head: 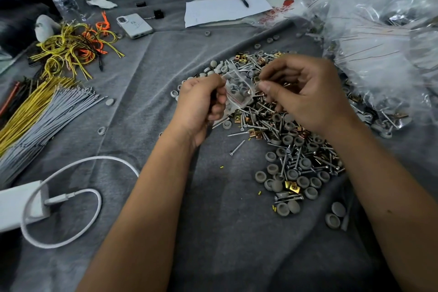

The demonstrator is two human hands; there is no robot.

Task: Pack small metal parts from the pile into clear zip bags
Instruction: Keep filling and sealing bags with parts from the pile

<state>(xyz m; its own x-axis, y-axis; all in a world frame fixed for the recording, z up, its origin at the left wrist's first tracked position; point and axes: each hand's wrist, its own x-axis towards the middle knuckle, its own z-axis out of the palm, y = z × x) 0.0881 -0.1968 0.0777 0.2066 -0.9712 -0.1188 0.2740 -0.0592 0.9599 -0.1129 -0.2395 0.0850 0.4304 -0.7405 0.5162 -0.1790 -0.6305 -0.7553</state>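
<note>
Fingers of the left hand clamp the small clear zip bag above the pile of screws, grey caps and brass clips; the right hand pinches its mouth; flimsy, slippery film, best gripped at the rim

Two bare forearms reach in from the lower edge, with no sleeves, watch, rings or gloves showing. The left hand and the right hand are bare, with short, unpainted nails.
</note>
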